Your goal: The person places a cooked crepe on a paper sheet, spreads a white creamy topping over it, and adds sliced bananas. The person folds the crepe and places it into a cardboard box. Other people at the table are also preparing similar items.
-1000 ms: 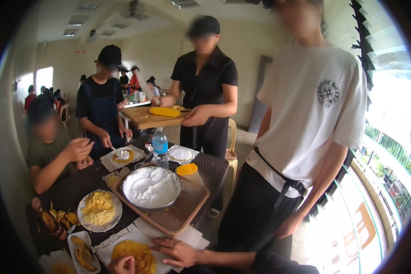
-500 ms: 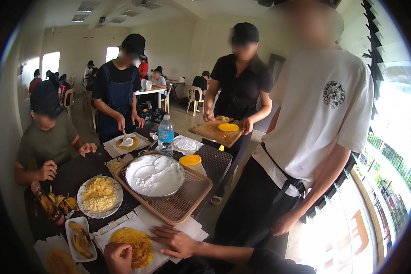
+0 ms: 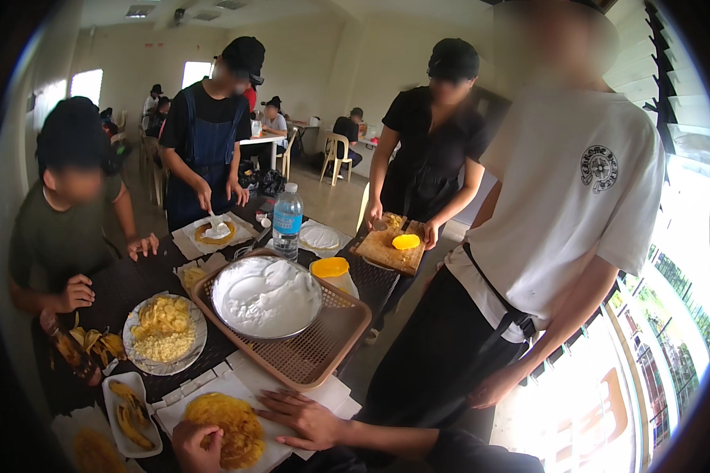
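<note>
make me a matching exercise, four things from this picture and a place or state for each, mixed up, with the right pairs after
Things:
1. white cream
2. wooden board
3. clear bottle
4. flat yellow-brown round

Place or state:
A. on white paper, near the wearer's left hand and right hand
B. in a round bowl
C. upright, blue label
D. held by a co-worker in black

Pairs: 1-B, 2-D, 3-C, 4-A

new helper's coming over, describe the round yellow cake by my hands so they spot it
On the dark table, find the brown perforated tray. Below it in view, the cake lies on white paper, the only one between your left hand and right hand.
</note>
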A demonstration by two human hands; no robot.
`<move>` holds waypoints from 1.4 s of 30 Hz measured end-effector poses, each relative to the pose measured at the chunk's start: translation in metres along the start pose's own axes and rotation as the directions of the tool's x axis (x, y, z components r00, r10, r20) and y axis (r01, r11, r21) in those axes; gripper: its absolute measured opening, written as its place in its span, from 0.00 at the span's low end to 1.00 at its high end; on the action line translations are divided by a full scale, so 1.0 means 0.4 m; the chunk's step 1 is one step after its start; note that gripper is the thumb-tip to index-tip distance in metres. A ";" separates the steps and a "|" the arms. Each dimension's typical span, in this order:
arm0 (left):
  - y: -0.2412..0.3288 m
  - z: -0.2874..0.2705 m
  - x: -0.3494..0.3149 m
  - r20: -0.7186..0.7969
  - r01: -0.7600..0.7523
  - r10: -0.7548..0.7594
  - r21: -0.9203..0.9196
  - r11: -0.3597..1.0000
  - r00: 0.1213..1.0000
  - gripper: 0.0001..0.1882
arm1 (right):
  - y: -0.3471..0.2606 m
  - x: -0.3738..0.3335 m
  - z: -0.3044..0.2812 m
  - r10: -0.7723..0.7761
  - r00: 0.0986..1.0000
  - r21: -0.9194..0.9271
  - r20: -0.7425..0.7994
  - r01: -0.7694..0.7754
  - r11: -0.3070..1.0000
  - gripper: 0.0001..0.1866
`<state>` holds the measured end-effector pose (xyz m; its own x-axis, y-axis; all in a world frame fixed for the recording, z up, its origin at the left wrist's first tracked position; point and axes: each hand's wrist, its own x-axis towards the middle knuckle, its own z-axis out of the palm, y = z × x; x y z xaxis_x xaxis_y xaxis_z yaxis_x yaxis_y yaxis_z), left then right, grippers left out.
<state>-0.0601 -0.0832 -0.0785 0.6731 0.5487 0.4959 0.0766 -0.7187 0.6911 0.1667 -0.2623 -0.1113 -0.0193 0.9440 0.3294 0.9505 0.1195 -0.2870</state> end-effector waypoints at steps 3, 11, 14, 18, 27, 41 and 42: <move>-0.005 0.004 -0.005 0.006 0.013 -0.013 -0.004 1.000 1.000 0.06 | 0.000 0.000 0.002 0.027 0.999 0.029 0.020 -0.028 0.999 0.36; -0.008 0.010 -0.001 0.023 0.072 -0.072 0.013 0.997 0.997 0.06 | -0.009 0.002 -0.007 0.021 1.000 0.032 0.012 -0.021 0.999 0.36; -0.010 0.015 0.018 0.003 0.026 -0.026 0.031 0.999 1.000 0.06 | -0.007 0.003 -0.008 0.018 1.000 0.027 -0.008 -0.018 0.999 0.37; -0.009 0.006 0.024 0.032 0.050 -0.050 0.019 0.999 0.998 0.06 | -0.014 0.002 -0.004 0.051 0.999 0.052 -0.005 -0.050 0.997 0.39; 0.002 0.008 -0.001 0.035 0.053 -0.056 0.076 0.996 0.998 0.10 | -0.026 0.008 -0.019 0.083 0.996 0.072 0.025 -0.084 0.994 0.40; -0.010 0.003 -0.011 0.056 0.084 -0.084 -0.004 0.996 0.995 0.08 | -0.033 0.013 -0.024 0.115 0.992 0.123 0.049 -0.120 0.985 0.40; -0.006 0.002 -0.008 0.060 0.079 -0.079 -0.003 0.997 0.995 0.08 | -0.033 0.014 -0.023 0.110 0.993 0.114 0.044 -0.114 0.987 0.40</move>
<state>-0.0618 -0.0834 -0.0821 0.7081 0.5767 0.4074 0.1276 -0.6720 0.7295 0.1568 -0.2616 -0.0972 0.0716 0.9641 0.2559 0.9050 0.0451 -0.4231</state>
